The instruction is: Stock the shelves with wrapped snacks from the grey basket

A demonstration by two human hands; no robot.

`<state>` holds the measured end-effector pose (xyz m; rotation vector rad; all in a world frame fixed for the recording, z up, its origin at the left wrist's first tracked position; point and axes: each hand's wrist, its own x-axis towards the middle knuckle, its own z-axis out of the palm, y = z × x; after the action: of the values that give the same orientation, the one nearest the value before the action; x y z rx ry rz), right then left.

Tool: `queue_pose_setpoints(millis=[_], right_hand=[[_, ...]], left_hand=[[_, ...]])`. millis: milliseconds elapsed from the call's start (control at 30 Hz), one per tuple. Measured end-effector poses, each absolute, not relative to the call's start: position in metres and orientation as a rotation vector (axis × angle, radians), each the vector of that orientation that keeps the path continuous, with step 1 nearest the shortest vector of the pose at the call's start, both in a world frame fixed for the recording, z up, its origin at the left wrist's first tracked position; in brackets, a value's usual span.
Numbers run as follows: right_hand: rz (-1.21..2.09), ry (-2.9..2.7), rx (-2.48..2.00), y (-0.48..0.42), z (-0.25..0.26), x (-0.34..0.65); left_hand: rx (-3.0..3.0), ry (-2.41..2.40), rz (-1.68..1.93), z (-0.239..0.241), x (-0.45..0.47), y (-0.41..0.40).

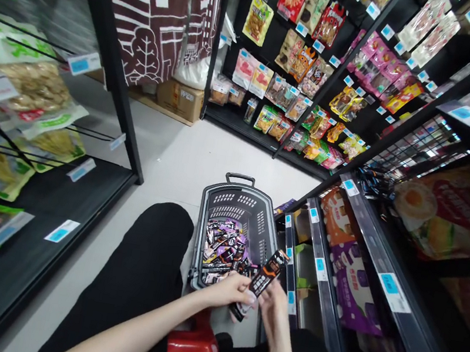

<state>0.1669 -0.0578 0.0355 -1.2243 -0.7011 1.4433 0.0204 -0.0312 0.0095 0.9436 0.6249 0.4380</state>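
Note:
My left hand (pixel 233 290) and my right hand (pixel 275 306) meet low in the head view, both closed on a bunch of long black snack packets (pixel 264 276) with orange print. The packets stick up to the right, over the near right corner of a grey shopping basket (pixel 231 199) on the floor. Inside the basket lie several small black, purple and white packets (pixel 223 248). My black-clad knee (pixel 150 258) sits just left of the basket.
Black shelves with boxed goods and blue price tags (pixel 390 283) run along my right. Hanging snack bags (pixel 30 87) fill the rack on the left. More hanging packets cover the far racks. A cardboard box (pixel 182 99) sits on the pale floor. A red stool (pixel 192 350) is under me.

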Motion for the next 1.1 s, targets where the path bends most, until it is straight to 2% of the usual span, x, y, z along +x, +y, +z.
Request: queue_pose_setpoints(millis=[100,200,367,667,900,1100], right_hand=[[1.394,-0.887,-1.361,-0.064,0.022,0.160],[1.373,-0.809,-1.402,-0.063,0.020,0.166],[1.236,-0.549,-1.394,-0.048,0.039,0.198],[0.927,-0.569,-1.461,-0.036,0.069,0.249],[1.135,-0.991,-1.690,-0.051,0.060,0.254],[1.020,-0.834,-1.630,-0.051,0.053,0.263]], left_hand=[[1.078,0.727,0.449,0.008,0.021,-0.031],[1.134,0.697,0.444,0.008,0.020,-0.034],[1.259,0.675,0.419,0.008,0.018,-0.034],[1.479,0.597,0.281,-0.001,0.015,-0.038],[1.558,0.654,0.317,0.001,0.016,-0.034],[1.475,0.600,0.263,-0.002,0.014,-0.035]])
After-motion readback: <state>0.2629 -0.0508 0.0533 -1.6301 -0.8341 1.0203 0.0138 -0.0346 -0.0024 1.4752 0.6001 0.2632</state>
